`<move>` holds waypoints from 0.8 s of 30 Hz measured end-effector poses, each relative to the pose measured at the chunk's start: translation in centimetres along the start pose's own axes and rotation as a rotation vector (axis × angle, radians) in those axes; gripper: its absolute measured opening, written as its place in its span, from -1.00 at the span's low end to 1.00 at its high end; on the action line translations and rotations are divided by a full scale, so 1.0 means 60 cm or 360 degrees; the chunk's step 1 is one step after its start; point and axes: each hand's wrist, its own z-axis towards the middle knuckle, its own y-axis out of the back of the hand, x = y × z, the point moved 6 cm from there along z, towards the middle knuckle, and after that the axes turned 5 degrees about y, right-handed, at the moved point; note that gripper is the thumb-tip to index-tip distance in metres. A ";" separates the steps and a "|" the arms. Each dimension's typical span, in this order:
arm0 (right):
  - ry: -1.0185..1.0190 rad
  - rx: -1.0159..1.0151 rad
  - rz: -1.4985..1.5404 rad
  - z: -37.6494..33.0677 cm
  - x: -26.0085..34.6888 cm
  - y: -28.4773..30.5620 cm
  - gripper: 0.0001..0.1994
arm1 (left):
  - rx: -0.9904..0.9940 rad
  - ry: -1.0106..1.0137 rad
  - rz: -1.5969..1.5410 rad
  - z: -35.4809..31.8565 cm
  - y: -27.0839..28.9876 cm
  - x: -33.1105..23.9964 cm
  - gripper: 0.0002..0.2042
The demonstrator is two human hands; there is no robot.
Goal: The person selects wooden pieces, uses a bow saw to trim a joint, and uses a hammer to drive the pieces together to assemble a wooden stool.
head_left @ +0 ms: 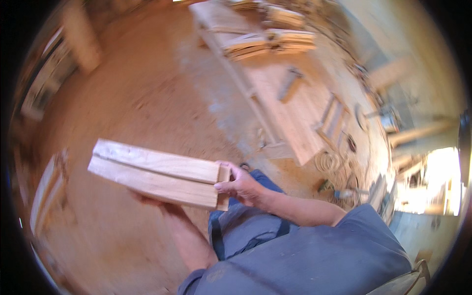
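Two wood boards [155, 173] held stacked: left hand [147, 199] cupped beneath, right hand [242, 186] closed on their end; carrying, and setting down needs the counter [290, 105]

The left hand [147, 200] lies mostly hidden under the 2 wooden boards [155, 173], only fingertips showing at their lower edge. Motion blur smears the stacked timber [270, 42] on the long surface [290, 113]; the small tools there stay unidentifiable.
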 end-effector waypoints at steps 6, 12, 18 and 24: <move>-0.0045 -0.0398 0.0534 0.034 -0.006 0.185 -0.23 | 0.0249 0.1071 -0.0036 0.047 -0.115 0.242 -0.23; -0.0056 -0.0633 0.0771 0.094 -0.009 0.404 -0.35 | -0.0543 0.1238 0.1083 0.107 -0.096 0.492 -0.43; 0.0074 -0.1360 0.0397 0.028 0.006 0.607 -0.49 | -0.0736 0.1063 0.1944 0.083 -0.133 0.728 0.04; 0.0173 -0.1845 0.0284 -0.042 0.045 0.677 -0.55 | -0.0726 0.1474 0.3021 0.047 -0.149 0.931 0.19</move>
